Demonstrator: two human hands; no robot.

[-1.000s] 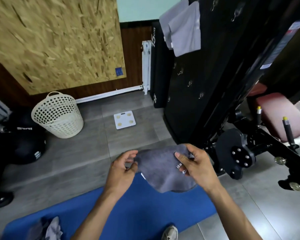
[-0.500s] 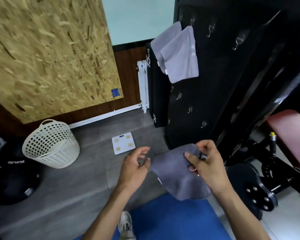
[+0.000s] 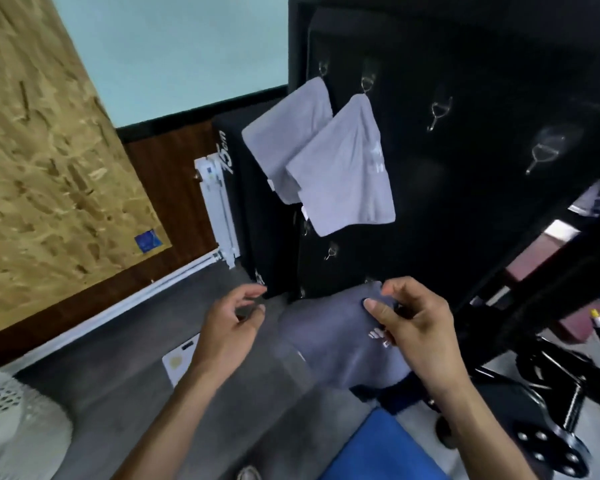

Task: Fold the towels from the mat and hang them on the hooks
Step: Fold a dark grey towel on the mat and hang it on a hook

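Panel: upright, right of the radiator, behind both hands.
Hooks: in rows on the panel.
Hung towels: two on the upper-left hooks, overlapping, the right one in front.
Held towel: below them, in the right hand; left hand just beside it, apart.
Mat: floor, bottom edge, below the towel.
Basket: bottom-left corner.
Scale: floor, behind the left hand.

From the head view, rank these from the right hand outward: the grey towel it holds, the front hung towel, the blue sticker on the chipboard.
1. Grey towel, pinched in the right hand.
2. Front hung towel, above on the black panel.
3. Blue sticker, far left.
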